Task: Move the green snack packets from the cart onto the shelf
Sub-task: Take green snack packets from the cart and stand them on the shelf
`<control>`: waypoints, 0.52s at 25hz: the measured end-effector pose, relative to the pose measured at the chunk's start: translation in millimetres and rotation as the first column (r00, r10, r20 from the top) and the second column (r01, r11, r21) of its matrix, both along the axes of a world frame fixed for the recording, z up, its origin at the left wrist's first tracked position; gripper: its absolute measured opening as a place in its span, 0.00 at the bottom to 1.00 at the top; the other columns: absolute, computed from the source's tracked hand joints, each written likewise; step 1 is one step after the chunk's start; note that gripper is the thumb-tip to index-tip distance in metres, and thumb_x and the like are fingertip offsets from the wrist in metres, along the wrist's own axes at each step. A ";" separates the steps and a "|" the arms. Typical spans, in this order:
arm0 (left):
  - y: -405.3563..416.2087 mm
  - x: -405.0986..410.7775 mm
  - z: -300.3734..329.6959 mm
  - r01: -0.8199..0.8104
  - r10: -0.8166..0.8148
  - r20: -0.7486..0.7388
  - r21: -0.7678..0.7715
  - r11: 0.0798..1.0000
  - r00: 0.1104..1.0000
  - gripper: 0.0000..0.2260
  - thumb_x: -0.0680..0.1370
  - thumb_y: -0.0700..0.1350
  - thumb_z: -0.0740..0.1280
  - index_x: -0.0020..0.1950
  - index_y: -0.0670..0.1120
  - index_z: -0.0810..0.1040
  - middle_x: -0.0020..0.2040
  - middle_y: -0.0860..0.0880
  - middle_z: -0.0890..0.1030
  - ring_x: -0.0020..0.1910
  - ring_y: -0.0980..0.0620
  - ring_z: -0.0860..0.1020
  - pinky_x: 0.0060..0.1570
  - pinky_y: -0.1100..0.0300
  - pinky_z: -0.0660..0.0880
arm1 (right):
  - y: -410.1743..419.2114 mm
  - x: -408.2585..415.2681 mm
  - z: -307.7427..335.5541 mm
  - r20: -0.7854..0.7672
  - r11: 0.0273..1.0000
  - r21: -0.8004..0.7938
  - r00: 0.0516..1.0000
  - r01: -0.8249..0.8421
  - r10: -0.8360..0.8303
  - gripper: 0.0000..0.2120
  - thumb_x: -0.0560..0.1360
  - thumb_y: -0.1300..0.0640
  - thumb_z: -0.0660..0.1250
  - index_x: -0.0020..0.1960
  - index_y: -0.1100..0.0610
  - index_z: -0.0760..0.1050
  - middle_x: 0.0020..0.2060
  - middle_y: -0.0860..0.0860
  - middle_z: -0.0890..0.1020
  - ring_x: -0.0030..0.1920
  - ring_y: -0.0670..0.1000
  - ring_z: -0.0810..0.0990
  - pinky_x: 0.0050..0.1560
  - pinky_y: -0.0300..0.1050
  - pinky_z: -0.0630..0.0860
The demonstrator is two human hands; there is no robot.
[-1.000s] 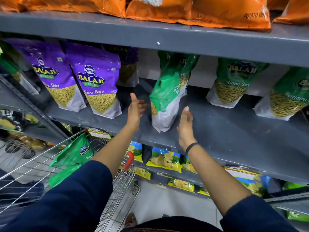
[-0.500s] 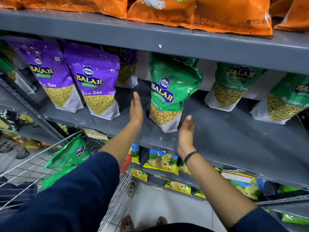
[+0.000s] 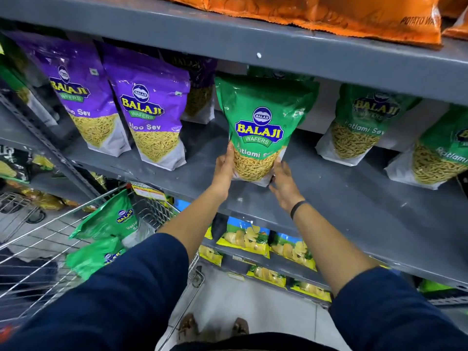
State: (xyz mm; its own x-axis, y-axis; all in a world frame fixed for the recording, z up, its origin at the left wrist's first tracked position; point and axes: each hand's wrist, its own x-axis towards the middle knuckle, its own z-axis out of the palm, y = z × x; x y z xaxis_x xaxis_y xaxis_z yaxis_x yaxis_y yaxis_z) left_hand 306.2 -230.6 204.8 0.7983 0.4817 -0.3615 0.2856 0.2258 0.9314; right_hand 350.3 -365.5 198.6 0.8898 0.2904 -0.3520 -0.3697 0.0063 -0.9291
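A green Balaji Ratlami Sev packet [image 3: 260, 122] stands upright on the grey middle shelf [image 3: 342, 196], facing me. My left hand [image 3: 224, 171] presses against its lower left side and my right hand [image 3: 285, 179] against its lower right corner, so the packet is held between both palms. Two more green packets [image 3: 364, 122] [image 3: 440, 153] stand further right on the same shelf. In the wire cart [image 3: 33, 252] at lower left lie two green packets, one [image 3: 111, 219] above the other [image 3: 93, 257].
Purple Aloo Sev packets [image 3: 149, 115] stand to the left on the same shelf. Orange packets [image 3: 329, 13] lie on the shelf above. Yellow-and-blue chip packets [image 3: 253, 239] fill the lower shelf. My feet show on the tiled floor below.
The green packet turned from edge-on to facing front and upright. Both hands, apart from it before, have closed in against its lower sides.
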 end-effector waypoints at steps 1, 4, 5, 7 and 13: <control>1.8 -2.8 -3.0 -0.019 0.019 -0.004 0.005 1.000 1.000 0.27 0.69 0.71 0.55 0.54 0.52 0.70 0.62 0.51 0.74 0.62 0.50 0.73 0.68 0.49 0.67 | 2.8 -4.4 -3.6 0.018 0.994 -0.022 0.994 0.107 -0.106 0.29 0.77 0.42 0.55 0.73 0.52 0.54 0.71 0.51 0.65 0.68 0.53 0.68 0.69 0.53 0.64; 6.8 -29.6 -5.8 -0.216 0.211 0.089 0.042 0.976 0.973 0.13 0.76 0.59 0.57 0.47 0.51 0.71 0.57 0.47 0.75 0.58 0.49 0.72 0.62 0.54 0.68 | 15.5 -33.9 -17.5 0.110 0.885 -0.083 0.887 0.459 -0.449 0.19 0.75 0.45 0.62 0.60 0.55 0.68 0.50 0.57 0.77 0.48 0.54 0.77 0.55 0.50 0.74; 11.6 -43.7 -8.7 -0.301 0.291 0.129 0.066 0.951 0.948 0.12 0.77 0.56 0.58 0.46 0.48 0.72 0.53 0.46 0.77 0.55 0.48 0.74 0.57 0.55 0.69 | 21.4 -48.4 -19.6 0.187 0.864 -0.076 0.858 0.498 -0.478 0.13 0.75 0.46 0.63 0.53 0.53 0.70 0.44 0.57 0.78 0.43 0.54 0.77 0.50 0.48 0.74; 34.7 -76.5 -21.3 -0.417 0.399 0.196 0.062 0.907 0.896 0.09 0.78 0.50 0.60 0.41 0.48 0.73 0.42 0.47 0.79 0.45 0.49 0.76 0.49 0.57 0.70 | 43.8 -77.4 -24.0 0.344 0.900 -0.069 0.857 0.431 -0.384 0.07 0.74 0.49 0.64 0.47 0.51 0.69 0.41 0.55 0.78 0.39 0.46 0.77 0.44 0.36 0.73; 132.5 -226.0 -99.8 -0.639 0.640 0.012 0.085 0.765 0.768 0.09 0.78 0.45 0.61 0.39 0.46 0.73 0.35 0.47 0.77 0.29 0.66 0.77 0.36 0.63 0.73 | 157.8 -142.7 -43.0 0.451 0.957 -0.249 0.857 -0.147 0.249 0.04 0.74 0.56 0.65 0.49 0.54 0.75 0.43 0.52 0.79 0.41 0.46 0.77 0.40 0.28 0.70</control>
State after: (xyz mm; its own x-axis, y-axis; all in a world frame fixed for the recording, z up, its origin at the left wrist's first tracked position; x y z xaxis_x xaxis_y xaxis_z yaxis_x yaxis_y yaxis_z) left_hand 80.1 -98.1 105.1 0.2890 0.9059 -0.3097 0.1173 0.2876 0.9506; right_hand 207.6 -207.6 155.6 0.8936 0.4480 0.0275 0.1414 -0.2228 -0.9646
